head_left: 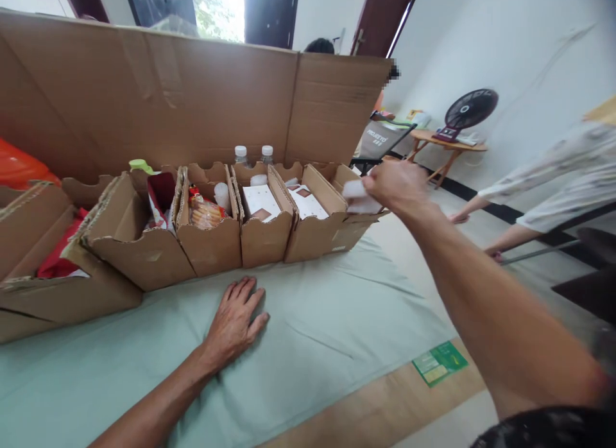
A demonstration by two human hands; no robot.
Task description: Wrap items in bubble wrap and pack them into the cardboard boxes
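Note:
My left hand (235, 319) lies flat on the pale green cloth (327, 313), fingers stretched out, with nothing in it. At the far right end of a row of cardboard boxes, my right hand (398, 183) is closed on a whitish translucent item (357, 192), blurred, its kind unclear. That item is at the opening of the last cardboard box (356, 233). Neighbouring boxes hold a white carton (261, 201), a second white carton (310, 203), a packet of biscuits (206, 212) with a whitish roll (222, 195) beside it, and a red packet (62, 248).
A tall cardboard panel (216, 95) stands behind the boxes, with two white-capped bottles (241, 154) before it. A green card (440, 363) lies near the cloth's edge. Another person's sleeved arms (534, 159) reach in at right. A fan (466, 111) stands on a small table.

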